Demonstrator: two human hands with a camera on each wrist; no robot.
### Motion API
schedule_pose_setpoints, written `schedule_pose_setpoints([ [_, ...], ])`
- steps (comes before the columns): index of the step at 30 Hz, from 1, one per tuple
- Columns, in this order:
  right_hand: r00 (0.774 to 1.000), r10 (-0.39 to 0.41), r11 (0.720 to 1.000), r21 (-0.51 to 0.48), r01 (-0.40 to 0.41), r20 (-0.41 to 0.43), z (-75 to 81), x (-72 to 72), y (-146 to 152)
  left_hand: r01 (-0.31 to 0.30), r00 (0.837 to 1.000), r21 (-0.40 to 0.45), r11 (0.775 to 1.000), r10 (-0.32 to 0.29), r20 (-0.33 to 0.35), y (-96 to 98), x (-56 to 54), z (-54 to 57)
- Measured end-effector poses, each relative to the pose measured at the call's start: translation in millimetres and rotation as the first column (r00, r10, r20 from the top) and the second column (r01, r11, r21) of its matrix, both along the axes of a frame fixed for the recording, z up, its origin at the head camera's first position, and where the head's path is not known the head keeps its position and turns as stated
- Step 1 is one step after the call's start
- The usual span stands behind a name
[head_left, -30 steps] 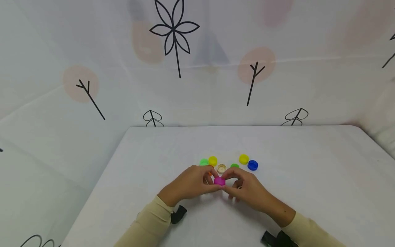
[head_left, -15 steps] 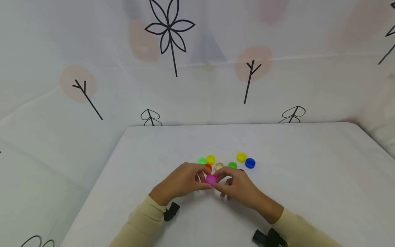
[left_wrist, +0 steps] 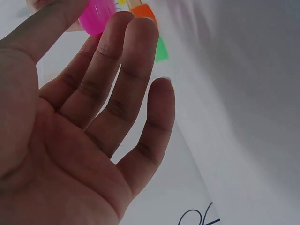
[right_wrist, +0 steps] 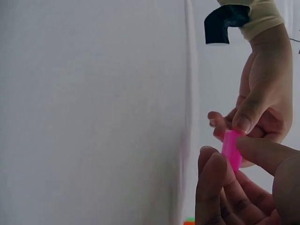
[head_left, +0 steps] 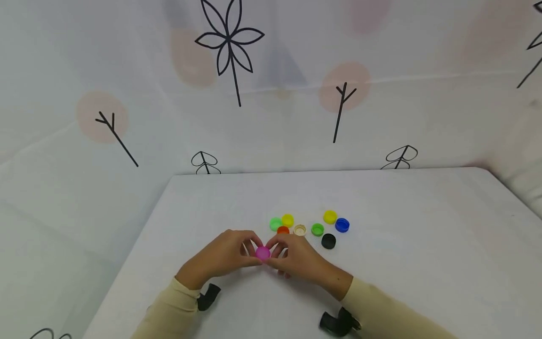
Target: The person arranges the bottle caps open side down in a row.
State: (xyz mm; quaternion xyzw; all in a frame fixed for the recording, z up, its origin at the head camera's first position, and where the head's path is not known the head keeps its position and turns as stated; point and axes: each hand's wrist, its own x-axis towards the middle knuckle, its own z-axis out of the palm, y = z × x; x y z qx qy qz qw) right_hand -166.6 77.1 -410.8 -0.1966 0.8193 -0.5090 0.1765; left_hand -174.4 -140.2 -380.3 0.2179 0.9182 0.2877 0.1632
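A pink bottle cap is pinched between both hands just above the white table. My left hand holds its left side with thumb and fingertips. From the other side, my right hand pinches the same cap. In the left wrist view the pink cap shows at the top, past the curved fingers. Seen from the right wrist, the cap stands on edge between the two hands' fingers. An orange-red cap lies just behind the hands, partly hidden.
Behind the hands lie more caps: light green, yellow, beige, green, another yellow, blue and black. The white table ends at a patterned cloth backdrop.
Both hands have moved left together with the pink cap between them. Its round face is turned more toward the head camera. The black cap, hidden before, now shows fully.
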Motion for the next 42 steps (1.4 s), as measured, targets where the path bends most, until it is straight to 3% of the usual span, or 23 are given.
schedule_pose_setpoints([
  [9, 0.997, 0.067, 0.998, 0.014, -0.068, 0.032, -1.9, -7.0, -17.5, 0.019, 1.000, -0.022, 1.000, -0.019, -0.009, -16.3, -2.9, -6.8],
  [28, 0.985, 0.086, 0.996, -0.001, -0.087, 0.150, -9.2, -8.1, -10.6, 0.011, 0.999, 0.004, 1.000, -0.011, 0.032, -11.3, 0.6, -18.8],
  [42, 0.984, 0.076, 0.997, -0.008, -0.075, 0.162, -15.1, -9.7, -9.5, 0.023, 1.000, 0.009, 1.000, -0.023, 0.018, -10.3, -1.6, -21.9],
])
